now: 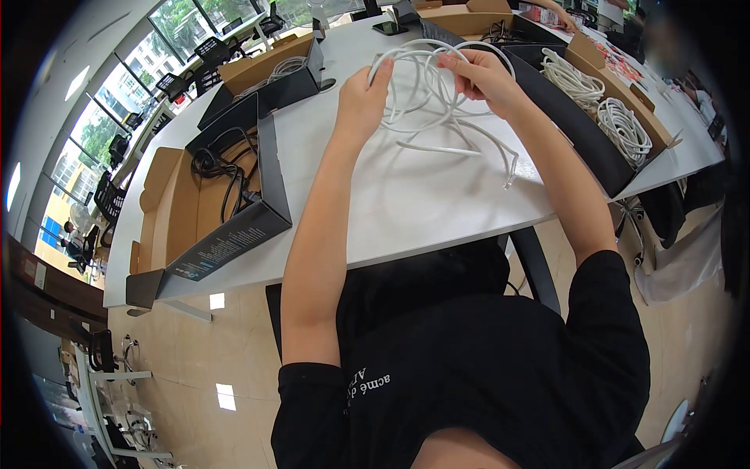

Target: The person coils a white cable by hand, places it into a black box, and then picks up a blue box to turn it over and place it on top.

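A tangled white cable (422, 90) hangs in loose loops between my two hands, over the white table (375, 211). My left hand (365, 98) is closed on the loops' left side, thumb pointing up. On the right side of the loops, my right hand (483, 76) pinches a strand between thumb and fingers. Below the hands, loose lengths of the cable trail over the tabletop, and one end with a clear connector (508, 184) points toward the table's front edge.
An open box (269, 180) at the left holds black cables (226, 168). Behind it, another box (301, 82) holds a pale cable. At the right, a long box (562, 125) holds coiled white cables (623, 131). A phone (390, 28) lies at the back. Another person's arm (556, 12) shows at the far right.
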The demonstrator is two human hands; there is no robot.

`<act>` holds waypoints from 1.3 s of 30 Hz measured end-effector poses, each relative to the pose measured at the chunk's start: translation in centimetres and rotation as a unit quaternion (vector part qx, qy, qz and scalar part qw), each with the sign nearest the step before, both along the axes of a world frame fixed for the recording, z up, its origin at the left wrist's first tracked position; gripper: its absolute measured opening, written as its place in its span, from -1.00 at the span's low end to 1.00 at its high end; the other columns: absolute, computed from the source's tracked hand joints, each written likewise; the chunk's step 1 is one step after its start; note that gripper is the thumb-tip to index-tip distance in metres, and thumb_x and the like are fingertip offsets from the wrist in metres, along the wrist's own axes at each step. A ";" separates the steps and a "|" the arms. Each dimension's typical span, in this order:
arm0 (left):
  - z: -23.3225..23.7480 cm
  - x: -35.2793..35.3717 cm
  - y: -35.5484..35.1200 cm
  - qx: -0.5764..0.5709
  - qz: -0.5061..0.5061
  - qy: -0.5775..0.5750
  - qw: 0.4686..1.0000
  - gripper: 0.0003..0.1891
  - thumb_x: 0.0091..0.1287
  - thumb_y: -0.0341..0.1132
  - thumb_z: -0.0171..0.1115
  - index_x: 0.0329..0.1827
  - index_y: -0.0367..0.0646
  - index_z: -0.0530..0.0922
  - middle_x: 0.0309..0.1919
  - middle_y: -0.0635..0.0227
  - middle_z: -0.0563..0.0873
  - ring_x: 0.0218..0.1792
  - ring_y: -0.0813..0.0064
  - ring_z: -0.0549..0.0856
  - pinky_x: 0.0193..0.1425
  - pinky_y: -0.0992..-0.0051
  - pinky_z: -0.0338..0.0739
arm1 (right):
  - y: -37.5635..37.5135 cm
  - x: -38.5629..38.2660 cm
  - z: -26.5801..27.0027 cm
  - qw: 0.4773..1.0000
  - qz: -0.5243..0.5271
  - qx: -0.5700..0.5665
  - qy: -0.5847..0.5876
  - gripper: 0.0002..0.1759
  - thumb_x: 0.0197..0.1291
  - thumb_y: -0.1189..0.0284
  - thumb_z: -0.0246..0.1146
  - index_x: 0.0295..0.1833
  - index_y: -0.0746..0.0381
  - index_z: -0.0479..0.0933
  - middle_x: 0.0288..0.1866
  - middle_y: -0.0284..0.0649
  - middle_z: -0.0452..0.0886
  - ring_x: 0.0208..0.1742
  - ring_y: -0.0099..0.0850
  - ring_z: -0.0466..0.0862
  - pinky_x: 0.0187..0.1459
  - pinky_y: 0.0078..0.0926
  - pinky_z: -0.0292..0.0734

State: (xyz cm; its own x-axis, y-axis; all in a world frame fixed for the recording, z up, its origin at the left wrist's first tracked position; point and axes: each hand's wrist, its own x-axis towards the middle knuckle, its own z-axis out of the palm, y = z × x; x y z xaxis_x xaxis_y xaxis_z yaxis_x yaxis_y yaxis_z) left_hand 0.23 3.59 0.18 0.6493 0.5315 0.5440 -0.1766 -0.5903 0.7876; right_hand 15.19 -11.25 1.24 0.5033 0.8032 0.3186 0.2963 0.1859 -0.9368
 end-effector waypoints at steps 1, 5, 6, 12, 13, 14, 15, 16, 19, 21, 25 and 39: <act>0.3 -0.3 -0.4 -0.036 -0.015 0.003 0.999 -0.55 0.27 0.03 0.06 -0.58 -0.19 0.36 -0.73 0.47 0.34 -0.72 0.69 0.32 -0.66 0.61 0.22 | 0.0 0.0 0.1 1.000 0.008 0.013 0.017 -0.69 0.13 0.18 0.21 -0.24 0.21 0.55 -0.72 -0.47 0.40 -0.76 -0.77 0.26 -0.73 -0.82 0.01; 0.0 -0.1 0.6 -0.066 0.047 -0.036 0.996 -0.59 0.29 -0.01 0.04 -0.50 -0.20 0.38 -0.70 0.50 0.33 -0.71 0.72 0.33 -0.66 0.64 0.24 | -0.1 0.9 -0.2 0.986 0.027 0.087 0.139 -0.77 0.13 0.33 0.20 -0.19 0.27 0.52 -0.66 -0.43 0.44 -0.74 -0.75 0.33 -0.77 -0.83 0.00; -0.2 0.0 1.4 -0.066 0.077 -0.048 0.994 -0.59 0.29 -0.01 0.03 -0.49 -0.22 0.39 -0.70 0.48 0.35 -0.71 0.71 0.34 -0.65 0.63 0.25 | -0.2 1.4 -0.1 0.981 0.017 0.102 0.166 -0.78 0.13 0.36 0.19 -0.18 0.29 0.51 -0.66 -0.43 0.44 -0.74 -0.75 0.33 -0.78 -0.84 -0.01; -0.3 -0.9 3.1 0.109 0.270 -0.057 0.955 -0.51 0.32 -0.05 -0.05 -0.54 -0.39 0.40 -0.65 -0.01 0.53 -0.58 0.06 0.52 -0.42 0.26 0.38 | -0.8 1.7 0.8 0.978 0.050 0.127 0.158 -0.86 0.12 0.40 0.22 -0.28 0.24 0.46 -0.62 -0.41 0.47 -0.72 -0.76 0.37 -0.81 -0.90 -0.02; -0.6 -0.6 2.5 0.130 0.263 -0.060 0.954 -0.51 0.32 -0.05 -0.05 -0.55 -0.39 0.40 -0.64 -0.04 0.52 -0.56 0.01 0.51 -0.40 0.24 0.37 | -0.7 0.7 0.8 0.980 0.057 0.125 0.144 -0.82 0.14 0.39 0.20 -0.19 0.24 0.46 -0.63 -0.44 0.45 -0.71 -0.77 0.35 -0.80 -0.90 -0.02; -0.9 -0.1 2.0 0.150 0.256 -0.064 0.953 -0.50 0.32 -0.06 -0.05 -0.55 -0.40 0.39 -0.62 -0.08 0.52 -0.55 -0.04 0.51 -0.39 0.22 0.37 | -0.4 -0.4 0.9 0.982 0.066 0.122 0.130 -0.77 0.15 0.38 0.19 -0.11 0.25 0.46 -0.64 -0.47 0.43 -0.70 -0.78 0.34 -0.79 -0.89 -0.02; -1.3 0.4 1.7 0.111 0.209 -0.036 0.971 -0.53 0.33 -0.05 -0.06 -0.51 -0.35 0.40 -0.63 0.06 0.51 -0.55 0.17 0.50 -0.41 0.31 0.37 | -0.2 -1.1 0.9 0.983 0.074 0.118 0.117 -0.71 0.17 0.37 0.17 -0.02 0.25 0.46 -0.64 -0.50 0.41 -0.69 -0.79 0.33 -0.78 -0.89 -0.03; -1.5 0.8 1.1 0.072 0.160 -0.008 0.984 -0.56 0.33 -0.04 -0.06 -0.47 -0.31 0.41 -0.64 0.19 0.49 -0.56 0.38 0.48 -0.44 0.41 0.37 | 0.0 -1.6 0.8 0.983 0.103 0.110 0.103 -0.65 0.18 0.36 0.15 0.06 0.25 0.42 -0.58 -0.45 0.46 -0.62 -0.77 0.40 -0.74 -0.88 0.05; -1.2 1.0 -1.9 -0.068 0.003 0.016 0.998 -0.58 0.36 -0.03 -0.12 -0.42 -0.24 0.42 -0.62 0.36 0.47 -0.58 0.59 0.43 -0.49 0.52 0.33 | -0.3 -4.0 0.5 0.987 0.143 0.072 0.004 -0.60 0.21 0.37 0.11 0.14 0.27 0.36 -0.51 -0.40 0.49 -0.55 -0.72 0.48 -0.70 -0.86 0.12; -0.9 0.7 -2.7 -0.169 -0.093 0.017 0.981 -0.57 0.38 -0.01 -0.19 -0.41 -0.21 0.41 -0.60 0.39 0.46 -0.59 0.60 0.39 -0.52 0.55 0.29 | 0.0 -4.7 -0.2 0.981 0.170 0.040 -0.087 -0.51 0.24 0.38 0.05 0.29 0.16 0.21 -0.33 -0.32 0.54 -0.36 -0.64 0.55 -0.60 -0.80 0.28; -0.5 0.1 -2.6 -0.343 -0.151 -0.042 0.926 -0.53 0.37 0.10 -0.38 -0.46 -0.05 0.32 -0.67 0.48 0.36 -0.65 0.61 0.30 -0.63 0.59 0.15 | 0.3 -6.7 -0.6 0.960 0.213 0.036 -0.180 -0.44 0.27 0.41 0.01 0.37 0.00 0.08 -0.05 -0.26 0.52 -0.09 -0.57 0.52 -0.38 -0.69 0.47; 0.6 -2.1 1.1 -0.584 -0.313 -0.294 0.689 -0.61 0.26 -0.05 -0.47 -0.66 -0.03 0.15 -0.79 0.56 0.10 -0.72 0.60 0.06 -0.57 0.54 0.02 | 2.2 -4.6 -3.2 0.972 0.110 -0.007 -0.207 -0.60 0.14 0.22 0.20 -0.03 0.29 0.50 -0.21 -0.21 0.54 -0.14 -0.46 0.52 -0.32 -0.59 0.49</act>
